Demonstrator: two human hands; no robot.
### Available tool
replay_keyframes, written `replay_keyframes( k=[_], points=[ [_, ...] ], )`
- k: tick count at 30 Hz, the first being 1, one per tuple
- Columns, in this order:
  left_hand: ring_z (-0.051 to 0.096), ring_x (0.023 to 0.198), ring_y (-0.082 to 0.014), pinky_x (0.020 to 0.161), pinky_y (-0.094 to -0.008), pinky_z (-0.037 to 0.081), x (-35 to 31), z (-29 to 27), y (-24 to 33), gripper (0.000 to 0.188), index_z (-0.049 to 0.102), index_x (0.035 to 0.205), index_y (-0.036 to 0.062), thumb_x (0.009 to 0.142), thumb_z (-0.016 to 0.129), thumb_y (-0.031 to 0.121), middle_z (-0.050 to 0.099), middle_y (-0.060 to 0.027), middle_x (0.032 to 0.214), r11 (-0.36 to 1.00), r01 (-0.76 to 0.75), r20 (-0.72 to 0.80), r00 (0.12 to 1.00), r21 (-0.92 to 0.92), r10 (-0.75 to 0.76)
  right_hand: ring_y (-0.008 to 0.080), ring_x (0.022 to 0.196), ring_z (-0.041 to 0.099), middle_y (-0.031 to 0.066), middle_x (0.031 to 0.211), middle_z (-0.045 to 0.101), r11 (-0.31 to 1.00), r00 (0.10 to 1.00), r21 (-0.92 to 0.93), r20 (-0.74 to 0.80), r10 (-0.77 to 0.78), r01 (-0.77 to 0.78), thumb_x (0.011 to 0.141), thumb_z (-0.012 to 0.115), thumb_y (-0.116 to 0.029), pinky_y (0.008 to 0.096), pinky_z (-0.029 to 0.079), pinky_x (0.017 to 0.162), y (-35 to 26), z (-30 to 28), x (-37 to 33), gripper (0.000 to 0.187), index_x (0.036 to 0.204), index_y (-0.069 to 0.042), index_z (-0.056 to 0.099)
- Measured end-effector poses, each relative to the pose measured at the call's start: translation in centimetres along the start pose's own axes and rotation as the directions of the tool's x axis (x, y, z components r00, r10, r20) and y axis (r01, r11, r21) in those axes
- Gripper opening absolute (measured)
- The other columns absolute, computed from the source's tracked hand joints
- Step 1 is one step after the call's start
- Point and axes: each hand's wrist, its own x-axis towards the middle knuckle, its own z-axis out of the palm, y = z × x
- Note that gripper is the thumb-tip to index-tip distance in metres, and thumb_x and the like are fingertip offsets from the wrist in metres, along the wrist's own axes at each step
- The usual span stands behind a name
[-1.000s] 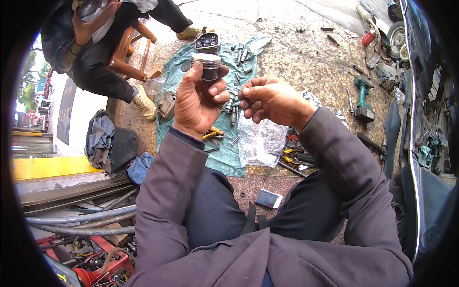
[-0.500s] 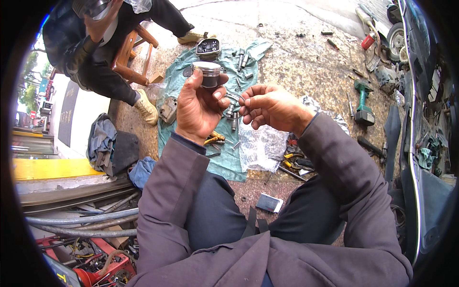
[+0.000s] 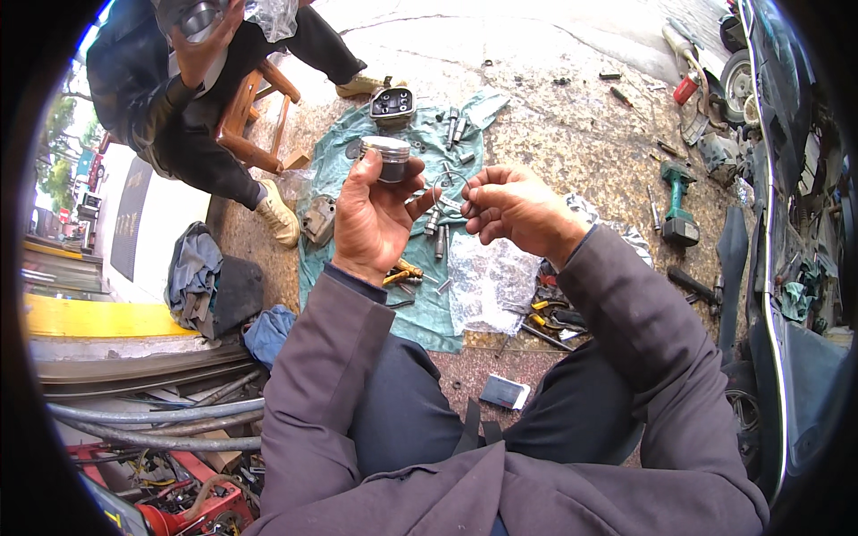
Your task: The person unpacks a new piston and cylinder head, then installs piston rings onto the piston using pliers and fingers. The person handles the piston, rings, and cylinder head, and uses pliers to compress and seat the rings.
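Observation:
In my left hand (image 3: 368, 223) a silver engine piston (image 3: 388, 163) stands upright, gripped between thumb and fingers with its flat crown on top. Just to the right, my right hand (image 3: 518, 207) pinches a thin metal piston ring (image 3: 437, 189) between thumb and fingertips. The ring's far side comes close to a left fingertip; whether they touch I cannot tell. Below both hands a green cloth (image 3: 326, 277) lies on the ground, with several metal parts on it. A cylinder head (image 3: 391, 102) rests at its far end.
A person (image 3: 147, 107) sits on a wooden stool (image 3: 243, 154) at the far left, holding a shiny metal part. Bubble wrap (image 3: 487, 284) and a small box (image 3: 505, 391) lie near my knees. A green cordless drill (image 3: 677, 201) and a hammer (image 3: 691, 284) are on the right, beside a vehicle.
A left finger has stretched out toward the ring. The whole view has shifted slightly; the piston is still in my left hand and the ring in my right. The seated person's hands have moved slightly.

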Motion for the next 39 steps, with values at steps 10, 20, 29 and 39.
replay_keyframes(
  k=[10,20,29,39],
  points=[
    [0.067,0.090,-0.0214,0.085,-0.0454,0.058,0.3,-0.3,0.1,0.036,0.061,0.112,0.0054,0.096,0.061,0.038,0.067,-0.0129,0.101,0.995,0.050,-0.003,0.999,-0.084,-0.051,0.0156,0.072,0.067,0.0083,0.089,0.065,0.995,0.996,-0.082,-0.070,-0.059,0.053,0.093,0.061,-0.012,0.0252,0.055,0.055,-0.5,0.1,-0.4,0.013,0.102,-0.003,0.056],
    [0.065,0.096,-0.0302,0.090,-0.0466,0.055,0.0,-0.6,-0.3,0.044,0.055,0.123,-0.0022,0.095,0.063,0.031,0.062,-0.0211,0.109,0.945,0.261,0.249,0.945,-0.195,-0.210,0.0103,0.064,0.063,0.0065,0.085,0.063,0.813,0.850,-0.395,-0.129,-0.510,0.428,0.095,0.050,-0.003,0.0254,0.050,0.051,-1.9,0.5,-0.7,0.012,0.102,0.000,0.059],
    [0.071,0.090,-0.0296,0.085,-0.0486,0.060,-0.4,-0.1,-0.1,0.045,0.054,0.123,-0.0046,0.100,0.051,0.033,0.063,-0.0280,0.115,0.914,0.362,0.274,0.912,-0.181,-0.307,0.0052,0.066,0.054,0.0014,0.072,0.061,0.483,0.657,-0.662,0.019,-0.753,0.573,0.094,0.059,0.000,0.0234,0.045,0.059,-1.8,0.3,-0.6,0.011,0.101,-0.003,0.066],
    [0.067,0.081,-0.0273,0.074,-0.0424,0.059,-0.8,1.1,-0.1,0.051,0.051,0.129,-0.0044,0.103,0.032,0.035,0.064,-0.0281,0.115,0.851,0.500,0.290,0.849,-0.164,-0.443,0.0069,0.084,0.059,0.0015,0.090,0.066,0.478,0.707,-0.645,0.140,-0.693,0.596,0.094,0.061,0.001,0.0238,0.049,0.075,-2.0,0.3,-1.0,0.011,0.103,-0.003,0.066]
  ],
)
